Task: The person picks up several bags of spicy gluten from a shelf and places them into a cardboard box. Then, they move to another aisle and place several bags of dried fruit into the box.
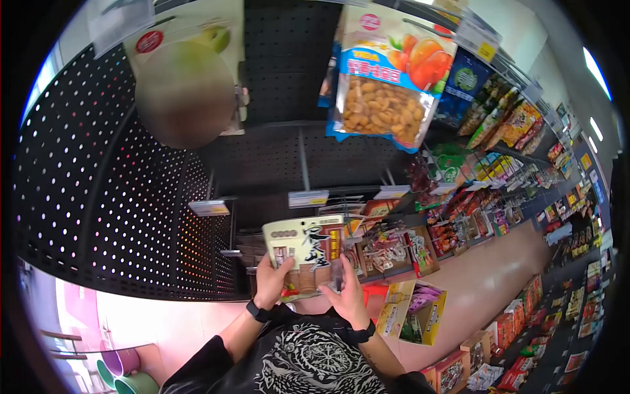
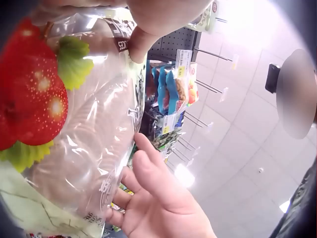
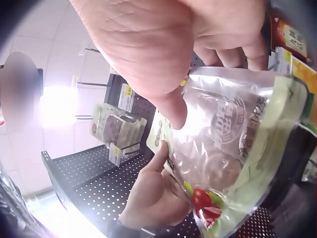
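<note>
A flat clear-and-cream food package (image 1: 305, 256) with dark brush lettering and round slices inside is held upright before the chest. My left hand (image 1: 270, 282) grips its left side, thumb on the front. My right hand (image 1: 348, 297) holds the lower right side, thumb along the edge. In the left wrist view the package (image 2: 84, 129) shows red fruit, with the left hand (image 2: 166, 20) above and the right hand (image 2: 166, 196) at its edge. In the right wrist view the right hand (image 3: 148, 44) covers the top of the package (image 3: 223, 129); the left hand (image 3: 156, 196) is beyond.
A black perforated shelf rack (image 1: 118, 184) with hooks and price tags stands ahead. A nut bag (image 1: 384, 92) hangs above. An open yellow carton (image 1: 413, 312) sits low on the right, beside an aisle (image 1: 482, 269). Green and purple buckets (image 1: 121, 361) stand at lower left.
</note>
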Demonstrator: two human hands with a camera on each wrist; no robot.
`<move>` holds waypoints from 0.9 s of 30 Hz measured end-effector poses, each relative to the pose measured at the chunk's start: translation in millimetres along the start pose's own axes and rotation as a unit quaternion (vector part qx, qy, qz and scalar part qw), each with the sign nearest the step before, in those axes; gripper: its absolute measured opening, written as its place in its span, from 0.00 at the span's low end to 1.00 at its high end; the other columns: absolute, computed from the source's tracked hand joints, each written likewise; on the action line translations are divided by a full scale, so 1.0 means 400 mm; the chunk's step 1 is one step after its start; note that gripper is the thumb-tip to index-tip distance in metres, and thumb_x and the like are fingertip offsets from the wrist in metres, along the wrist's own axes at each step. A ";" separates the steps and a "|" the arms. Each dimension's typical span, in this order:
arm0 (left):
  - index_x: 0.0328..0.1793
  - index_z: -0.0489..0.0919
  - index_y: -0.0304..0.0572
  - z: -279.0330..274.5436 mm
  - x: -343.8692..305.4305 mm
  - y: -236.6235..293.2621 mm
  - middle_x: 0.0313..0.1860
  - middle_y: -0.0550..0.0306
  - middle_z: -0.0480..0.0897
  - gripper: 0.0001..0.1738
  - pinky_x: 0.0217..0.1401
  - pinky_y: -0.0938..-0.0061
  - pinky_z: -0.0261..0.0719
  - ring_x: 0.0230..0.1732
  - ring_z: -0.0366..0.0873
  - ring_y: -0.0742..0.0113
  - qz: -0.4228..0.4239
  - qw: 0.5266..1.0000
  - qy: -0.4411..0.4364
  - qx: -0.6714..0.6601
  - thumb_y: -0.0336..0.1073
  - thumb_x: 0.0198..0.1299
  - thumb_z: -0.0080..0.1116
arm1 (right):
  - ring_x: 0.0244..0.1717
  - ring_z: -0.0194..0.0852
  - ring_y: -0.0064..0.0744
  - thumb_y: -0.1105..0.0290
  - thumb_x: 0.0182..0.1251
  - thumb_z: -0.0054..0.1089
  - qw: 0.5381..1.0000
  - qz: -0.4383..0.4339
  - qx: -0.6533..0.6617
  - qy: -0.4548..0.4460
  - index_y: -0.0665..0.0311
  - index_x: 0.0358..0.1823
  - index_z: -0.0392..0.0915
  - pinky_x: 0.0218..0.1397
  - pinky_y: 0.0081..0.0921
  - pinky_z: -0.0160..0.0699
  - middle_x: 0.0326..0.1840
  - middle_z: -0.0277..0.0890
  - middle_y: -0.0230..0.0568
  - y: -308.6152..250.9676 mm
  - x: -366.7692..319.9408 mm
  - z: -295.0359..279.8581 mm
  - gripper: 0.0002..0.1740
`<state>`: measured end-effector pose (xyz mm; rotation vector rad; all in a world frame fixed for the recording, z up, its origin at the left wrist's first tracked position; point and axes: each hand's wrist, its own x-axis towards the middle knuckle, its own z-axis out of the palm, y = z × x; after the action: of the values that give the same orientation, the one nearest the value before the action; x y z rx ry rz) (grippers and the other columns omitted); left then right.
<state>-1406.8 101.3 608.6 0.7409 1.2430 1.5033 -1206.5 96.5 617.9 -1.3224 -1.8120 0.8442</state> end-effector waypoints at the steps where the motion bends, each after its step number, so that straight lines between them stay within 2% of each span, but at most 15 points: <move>1: 0.52 0.76 0.31 -0.001 0.006 0.006 0.44 0.56 0.83 0.16 0.48 0.77 0.76 0.42 0.78 0.74 0.002 1.000 -0.004 0.029 0.30 0.59 0.63 | 0.63 0.69 0.38 0.68 0.53 0.73 1.000 -0.003 0.000 -0.007 0.65 0.73 0.53 0.56 0.27 0.73 0.68 0.63 0.49 -0.009 0.009 0.004 0.48; 3: 0.52 0.76 0.31 0.000 0.017 0.018 0.44 0.55 0.83 0.17 0.47 0.77 0.76 0.42 0.78 0.74 0.006 0.999 0.008 0.035 0.30 0.59 0.63 | 0.58 0.71 0.34 0.69 0.54 0.72 0.999 0.037 0.028 -0.001 0.64 0.73 0.54 0.55 0.26 0.72 0.64 0.68 0.48 -0.021 0.019 0.004 0.47; 4: 0.52 0.76 0.31 0.001 0.023 0.023 0.44 0.55 0.83 0.17 0.47 0.77 0.76 0.42 0.78 0.74 0.010 1.000 0.001 0.024 0.30 0.59 0.63 | 0.53 0.72 0.32 0.71 0.53 0.71 0.997 -0.055 -0.025 0.041 0.63 0.72 0.55 0.54 0.26 0.72 0.62 0.70 0.48 -0.025 0.035 0.001 0.46; 5: 0.53 0.76 0.32 0.006 0.023 0.035 0.43 0.55 0.83 0.17 0.47 0.77 0.76 0.42 0.78 0.75 0.012 1.000 -0.006 0.014 0.30 0.59 0.63 | 0.53 0.72 0.32 0.71 0.53 0.71 0.998 -0.050 -0.026 0.033 0.63 0.72 0.55 0.54 0.26 0.72 0.62 0.70 0.48 -0.031 0.041 -0.005 0.46; 7: 0.53 0.76 0.32 0.011 0.016 0.055 0.44 0.55 0.83 0.16 0.47 0.77 0.76 0.43 0.78 0.75 0.012 1.000 -0.006 0.028 0.30 0.60 0.62 | 0.67 0.65 0.49 0.68 0.56 0.69 0.999 0.026 0.039 0.002 0.68 0.71 0.57 0.67 0.35 0.66 0.68 0.64 0.57 -0.038 0.054 -0.016 0.42; 9: 0.53 0.76 0.31 0.009 0.021 0.046 0.44 0.55 0.83 0.15 0.49 0.77 0.75 0.44 0.77 0.75 0.028 0.999 -0.019 0.008 0.30 0.62 0.60 | 0.67 0.65 0.49 0.69 0.56 0.69 0.999 0.028 0.042 0.001 0.69 0.71 0.57 0.67 0.35 0.66 0.68 0.64 0.55 -0.027 0.057 -0.014 0.42; 11: 0.55 0.75 0.32 0.005 0.023 0.041 0.45 0.55 0.83 0.15 0.51 0.76 0.75 0.46 0.77 0.74 0.025 0.999 -0.032 0.017 0.30 0.63 0.58 | 0.53 0.72 0.31 0.73 0.54 0.71 1.000 0.013 0.017 0.009 0.63 0.72 0.56 0.53 0.25 0.71 0.65 0.69 0.48 -0.009 0.064 -0.012 0.44; 13: 0.56 0.74 0.32 0.016 0.028 0.037 0.47 0.54 0.83 0.16 0.53 0.75 0.75 0.47 0.77 0.73 0.027 0.999 -0.027 0.005 0.30 0.64 0.58 | 0.61 0.67 0.32 0.74 0.55 0.69 1.000 0.018 0.024 0.008 0.63 0.73 0.54 0.59 0.25 0.68 0.70 0.62 0.50 -0.011 0.060 -0.008 0.45; 16: 0.57 0.73 0.32 0.064 0.048 0.044 0.47 0.54 0.82 0.16 0.53 0.75 0.75 0.47 0.78 0.71 0.018 0.997 -0.068 0.016 0.30 0.64 0.57 | 0.65 0.64 0.33 0.75 0.57 0.67 0.997 0.012 0.056 0.044 0.66 0.74 0.51 0.65 0.28 0.64 0.71 0.59 0.50 0.033 0.061 -0.004 0.45; 18: 0.57 0.73 0.32 0.104 0.070 0.019 0.47 0.53 0.82 0.17 0.53 0.74 0.75 0.48 0.78 0.70 0.028 0.992 -0.117 0.036 0.31 0.64 0.57 | 0.68 0.64 0.43 0.71 0.57 0.67 0.982 0.073 0.117 0.126 0.68 0.71 0.55 0.69 0.32 0.62 0.69 0.63 0.55 0.029 0.068 -0.019 0.42; 19: 0.57 0.72 0.31 0.130 0.084 0.011 0.46 0.50 0.82 0.18 0.52 0.72 0.75 0.48 0.78 0.69 0.058 0.987 -0.136 0.067 0.33 0.64 0.58 | 0.68 0.64 0.43 0.71 0.57 0.67 0.982 0.074 0.118 0.131 0.68 0.71 0.55 0.69 0.32 0.62 0.69 0.63 0.55 0.044 0.073 -0.026 0.42; 21: 0.60 0.70 0.31 0.186 0.097 0.052 0.49 0.55 0.81 0.19 0.56 0.75 0.72 0.51 0.75 0.72 0.057 0.974 -0.185 0.117 0.30 0.65 0.57 | 0.68 0.59 0.36 0.78 0.60 0.63 0.973 0.047 0.134 0.182 0.68 0.74 0.47 0.71 0.31 0.58 0.71 0.56 0.49 0.093 0.085 -0.050 0.44; 22: 0.60 0.70 0.31 0.209 0.103 0.050 0.49 0.55 0.81 0.19 0.56 0.75 0.72 0.51 0.75 0.72 0.056 0.973 -0.189 0.117 0.30 0.65 0.57 | 0.69 0.58 0.36 0.78 0.60 0.63 0.968 0.044 0.156 0.192 0.68 0.75 0.46 0.71 0.32 0.57 0.71 0.55 0.49 0.102 0.094 -0.064 0.44; 24: 0.55 0.72 0.31 0.249 0.114 0.046 0.45 0.47 0.82 0.19 0.51 0.71 0.74 0.46 0.79 0.66 0.109 0.966 -0.165 0.167 0.36 0.63 0.58 | 0.69 0.58 0.36 0.78 0.60 0.63 0.968 0.035 0.150 0.200 0.68 0.74 0.46 0.71 0.32 0.57 0.71 0.55 0.49 0.116 0.110 -0.099 0.44; 27: 0.55 0.72 0.31 0.293 0.114 0.038 0.45 0.48 0.82 0.18 0.52 0.72 0.74 0.46 0.79 0.67 0.111 0.978 -0.141 0.103 0.35 0.63 0.58 | 0.66 0.61 0.35 0.78 0.60 0.63 0.970 0.016 0.112 0.214 0.68 0.75 0.46 0.69 0.30 0.61 0.69 0.58 0.48 0.133 0.135 -0.140 0.45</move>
<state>-1319.8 183.7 649.8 1.2217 1.1368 1.3956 -1144.2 166.9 612.3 -1.2728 -1.3238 0.6925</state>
